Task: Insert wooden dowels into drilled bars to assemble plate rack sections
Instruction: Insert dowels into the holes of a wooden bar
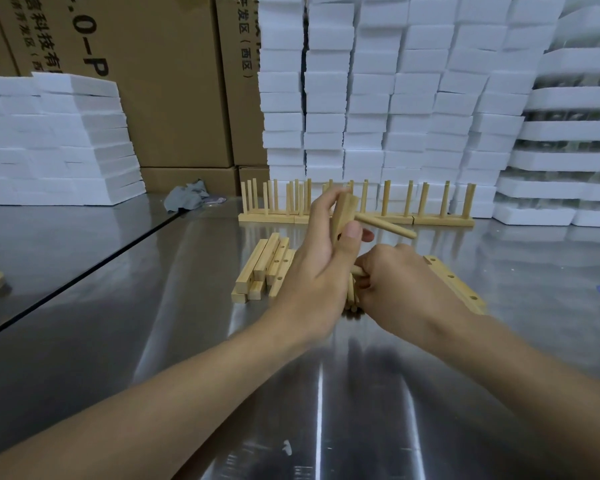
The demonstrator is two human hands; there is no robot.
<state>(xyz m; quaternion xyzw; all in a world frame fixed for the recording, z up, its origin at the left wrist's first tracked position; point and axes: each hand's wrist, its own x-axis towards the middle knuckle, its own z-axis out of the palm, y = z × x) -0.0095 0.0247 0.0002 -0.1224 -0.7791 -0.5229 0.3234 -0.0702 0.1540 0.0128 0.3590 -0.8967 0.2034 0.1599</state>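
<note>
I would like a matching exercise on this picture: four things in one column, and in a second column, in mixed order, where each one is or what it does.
Things
1. left hand
2. right hand
3. finished sections
4. cloth

Place or state
A. stand in a row at the back of the table
B. holds a bar with one dowel in it
C. lies near the cartons
D. grips loose dowels

Pairs: 1-B, 2-D, 3-A, 4-C
</note>
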